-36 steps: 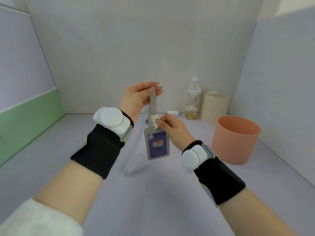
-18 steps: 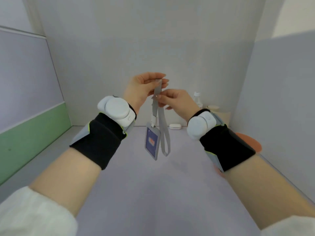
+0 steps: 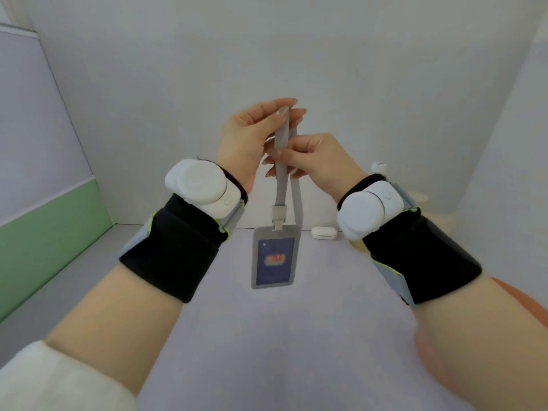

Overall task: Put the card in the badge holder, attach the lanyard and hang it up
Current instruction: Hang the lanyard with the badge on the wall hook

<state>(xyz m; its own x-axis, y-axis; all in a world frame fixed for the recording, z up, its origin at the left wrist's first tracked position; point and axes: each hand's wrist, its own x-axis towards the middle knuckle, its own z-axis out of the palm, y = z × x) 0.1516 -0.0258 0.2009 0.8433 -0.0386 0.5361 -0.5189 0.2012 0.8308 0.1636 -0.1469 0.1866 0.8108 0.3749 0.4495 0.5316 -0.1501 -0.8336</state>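
Badge holder has its card in and lanyard clipped on; my left hand and right hand both pinch the strap. Hanging remains.

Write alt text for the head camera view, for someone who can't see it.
Two hands hold a grey lanyard up in front of a pale wall: the left hand pinches its top, the right hand grips it lower down. A grey badge holder with a dark blue card hangs clipped below, above a lilac table.
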